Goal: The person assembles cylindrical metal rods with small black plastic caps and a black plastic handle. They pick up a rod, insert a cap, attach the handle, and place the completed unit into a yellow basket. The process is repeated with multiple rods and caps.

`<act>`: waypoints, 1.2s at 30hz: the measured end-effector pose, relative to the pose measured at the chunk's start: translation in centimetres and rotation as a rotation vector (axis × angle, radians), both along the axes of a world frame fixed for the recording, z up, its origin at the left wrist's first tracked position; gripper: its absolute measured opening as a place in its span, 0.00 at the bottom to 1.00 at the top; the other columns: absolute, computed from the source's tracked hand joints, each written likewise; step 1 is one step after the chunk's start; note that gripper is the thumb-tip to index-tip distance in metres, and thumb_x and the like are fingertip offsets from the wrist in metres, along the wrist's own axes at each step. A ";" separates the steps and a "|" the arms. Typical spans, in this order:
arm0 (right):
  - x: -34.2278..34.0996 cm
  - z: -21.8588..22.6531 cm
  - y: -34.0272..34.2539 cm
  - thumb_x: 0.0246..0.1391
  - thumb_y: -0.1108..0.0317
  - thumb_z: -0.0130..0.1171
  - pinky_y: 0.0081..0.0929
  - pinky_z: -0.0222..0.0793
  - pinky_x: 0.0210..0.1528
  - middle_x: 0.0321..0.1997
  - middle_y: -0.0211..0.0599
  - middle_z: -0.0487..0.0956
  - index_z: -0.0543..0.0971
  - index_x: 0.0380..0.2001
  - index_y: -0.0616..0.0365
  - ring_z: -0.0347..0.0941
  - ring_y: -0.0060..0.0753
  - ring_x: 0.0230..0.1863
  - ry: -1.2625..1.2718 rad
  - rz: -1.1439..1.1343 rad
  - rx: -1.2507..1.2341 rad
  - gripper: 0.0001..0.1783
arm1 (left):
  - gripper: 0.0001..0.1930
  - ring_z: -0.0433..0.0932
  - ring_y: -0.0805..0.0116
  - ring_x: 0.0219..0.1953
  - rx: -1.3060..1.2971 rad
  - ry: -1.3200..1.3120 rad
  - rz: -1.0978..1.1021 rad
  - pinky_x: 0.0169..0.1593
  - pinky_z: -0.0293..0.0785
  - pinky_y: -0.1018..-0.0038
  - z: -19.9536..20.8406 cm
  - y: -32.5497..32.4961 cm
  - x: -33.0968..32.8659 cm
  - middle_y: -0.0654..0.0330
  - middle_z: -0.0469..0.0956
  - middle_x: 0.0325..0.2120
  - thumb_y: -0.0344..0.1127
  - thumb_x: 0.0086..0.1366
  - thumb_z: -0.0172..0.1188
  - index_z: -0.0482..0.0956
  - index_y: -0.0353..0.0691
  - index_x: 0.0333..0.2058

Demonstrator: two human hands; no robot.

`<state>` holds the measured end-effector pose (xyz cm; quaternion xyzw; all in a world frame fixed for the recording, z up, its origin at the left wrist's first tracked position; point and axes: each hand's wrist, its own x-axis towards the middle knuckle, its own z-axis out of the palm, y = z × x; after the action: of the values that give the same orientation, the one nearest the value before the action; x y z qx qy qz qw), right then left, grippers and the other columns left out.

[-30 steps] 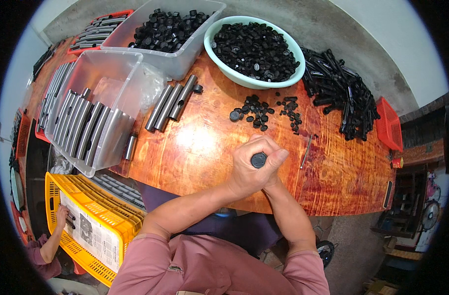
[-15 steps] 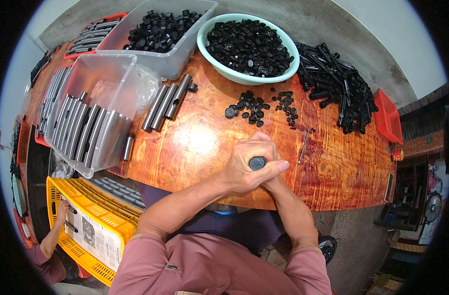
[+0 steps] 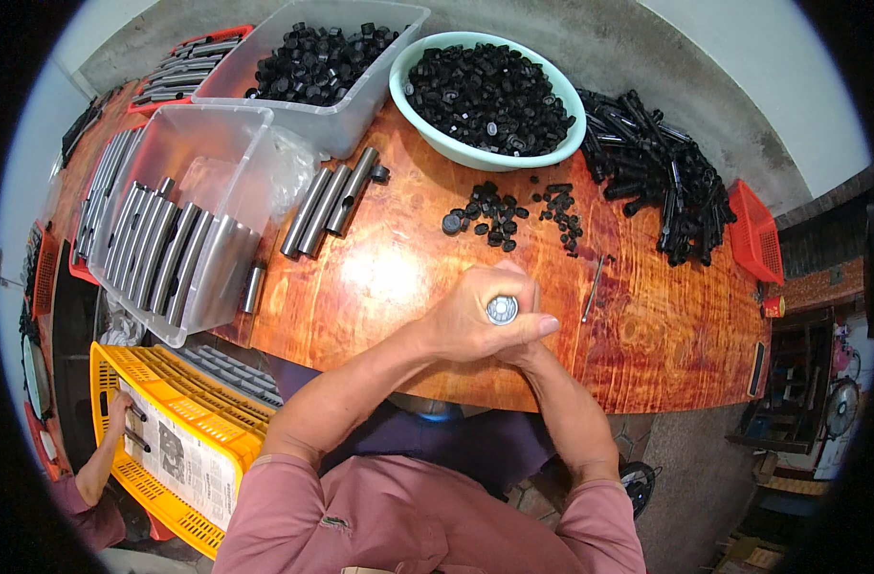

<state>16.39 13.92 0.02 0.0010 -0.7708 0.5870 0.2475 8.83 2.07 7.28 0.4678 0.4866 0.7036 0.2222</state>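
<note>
Above the near part of the table, my left hand (image 3: 461, 311) is closed round an upright capped cylinder (image 3: 502, 309). Only its round end shows, between my thumb and curled fingers, and it looks pale and shiny. My right hand (image 3: 521, 352) is closed just under and against the left one, mostly covered by it, so what it grips is hidden. Beyond the hands lie a loose group of small black caps (image 3: 494, 212) and a smaller group of little black pieces (image 3: 561, 218). A thin metal rod-like tool (image 3: 593, 290) lies to the right of the hands.
A pale green basin (image 3: 437, 142) and a clear bin (image 3: 346, 124) hold black caps. Metal tubes (image 3: 308, 212) lie left; more stand in a clear box (image 3: 177, 330). Black tubular parts (image 3: 662, 182) are heaped right, beside a red basket (image 3: 752, 234). Another person's hand (image 3: 119, 411) is by a yellow crate (image 3: 183, 512).
The cylinder's round end has gone from dark to pale and shiny. Both hands keep their stacked grip. The whole view has shifted slightly.
</note>
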 end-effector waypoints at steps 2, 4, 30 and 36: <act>0.2 -0.2 -0.2 0.50 0.66 0.69 0.27 0.73 0.38 0.33 0.28 0.77 0.75 0.41 0.57 0.77 0.28 0.36 -0.129 0.142 -0.272 0.17 | 0.06 0.77 0.72 0.32 -0.051 -0.091 -0.082 0.44 0.71 0.72 0.3 0.2 -1.5 0.61 0.79 0.28 0.30 0.60 0.66 0.75 0.39 0.30; -0.1 0.6 1.0 0.51 0.65 0.68 0.23 0.65 0.29 0.27 0.28 0.73 0.72 0.35 0.55 0.69 0.23 0.27 -0.432 0.387 -0.508 0.15 | 0.27 0.79 0.67 0.38 -0.117 -0.369 -0.165 0.43 0.75 0.72 0.1 0.0 -3.0 0.54 0.80 0.35 0.54 0.65 0.58 0.73 0.35 0.50; -1.1 1.1 0.7 0.67 0.56 0.54 0.29 0.75 0.33 0.34 0.45 0.80 0.69 0.50 0.63 0.79 0.35 0.30 -0.596 0.582 -0.757 0.21 | 0.32 0.79 0.62 0.35 0.091 -1.079 -0.112 0.41 0.78 0.68 -5.1 0.2 -4.9 0.55 0.79 0.29 0.61 0.76 0.32 0.72 0.37 0.51; -0.8 0.5 -0.4 0.57 0.63 0.65 0.32 0.70 0.53 0.40 0.40 0.79 0.74 0.49 0.65 0.76 0.37 0.47 -0.399 0.261 -0.100 0.21 | 0.32 0.78 0.54 0.31 0.014 -0.825 -0.222 0.43 0.74 0.62 -4.1 -0.7 -4.7 0.52 0.75 0.20 0.61 0.73 0.36 0.75 0.34 0.35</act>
<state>15.63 13.47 0.47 -0.0275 -0.7677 0.6401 0.0121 4.12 1.33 3.15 0.1982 0.2989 0.8068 0.4695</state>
